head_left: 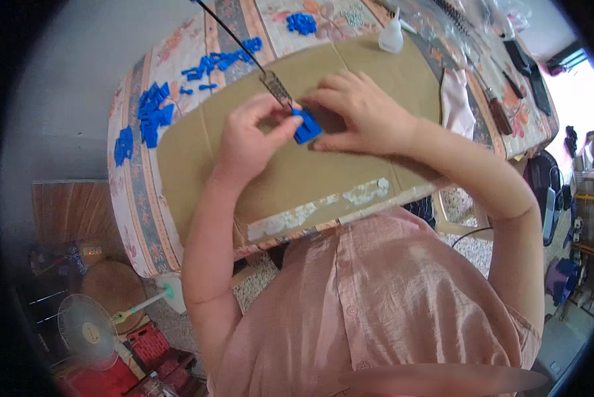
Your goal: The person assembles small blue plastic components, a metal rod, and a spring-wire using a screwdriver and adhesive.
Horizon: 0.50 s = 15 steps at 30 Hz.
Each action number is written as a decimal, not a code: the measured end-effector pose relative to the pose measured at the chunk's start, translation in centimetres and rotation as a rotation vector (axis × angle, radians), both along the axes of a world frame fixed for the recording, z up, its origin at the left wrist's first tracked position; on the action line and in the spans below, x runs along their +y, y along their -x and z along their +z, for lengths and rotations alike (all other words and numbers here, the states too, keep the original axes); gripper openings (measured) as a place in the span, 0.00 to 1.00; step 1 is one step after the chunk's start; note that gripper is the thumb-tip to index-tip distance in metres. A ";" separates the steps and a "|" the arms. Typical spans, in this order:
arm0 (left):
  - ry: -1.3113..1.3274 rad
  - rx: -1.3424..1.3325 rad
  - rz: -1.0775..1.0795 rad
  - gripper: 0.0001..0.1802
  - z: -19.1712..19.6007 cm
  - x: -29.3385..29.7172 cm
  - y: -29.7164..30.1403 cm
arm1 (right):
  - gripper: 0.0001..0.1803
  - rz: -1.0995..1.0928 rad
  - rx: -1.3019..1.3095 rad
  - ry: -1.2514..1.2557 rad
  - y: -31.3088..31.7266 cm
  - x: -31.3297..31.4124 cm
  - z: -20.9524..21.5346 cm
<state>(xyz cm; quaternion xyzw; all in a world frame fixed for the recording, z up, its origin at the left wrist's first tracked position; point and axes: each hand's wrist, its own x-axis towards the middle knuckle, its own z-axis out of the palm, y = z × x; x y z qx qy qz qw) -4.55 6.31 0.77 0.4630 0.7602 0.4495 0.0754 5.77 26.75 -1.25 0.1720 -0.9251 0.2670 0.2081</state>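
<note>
In the middle of the cardboard, my left hand (254,135) pinches a blue plastic part (307,127) between thumb and fingers. My right hand (363,112) curves around the part's other side, thumb and fingers apart, tips close to it; whether they touch it is unclear. A thin dark rod (234,40) slants down from the upper left. Its lower end has a coiled, spring-like section (275,86) and reaches the blue part beside my left fingertips; how they meet is hidden by my fingers.
Under my hands lies a brown cardboard sheet (244,198) on a floral tablecloth (158,225). Several blue parts (152,116) are heaped left, with another pile (301,24) at the back. A white squeeze bottle (391,36), pink cloth (457,102) and wooden-handled tool (499,112) lie right.
</note>
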 end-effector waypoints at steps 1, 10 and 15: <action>-0.019 0.020 -0.003 0.09 -0.1 0.2 0.3 | 0.28 0.001 -0.016 0.014 0.5 0.4 -0.3; -0.001 -0.177 -0.035 0.09 -1.6 -0.1 1.3 | 0.23 0.046 0.037 0.001 1.6 0.8 -1.6; 0.037 -0.205 -0.078 0.12 -1.2 -0.4 1.2 | 0.23 0.041 0.057 -0.018 1.5 0.7 -1.6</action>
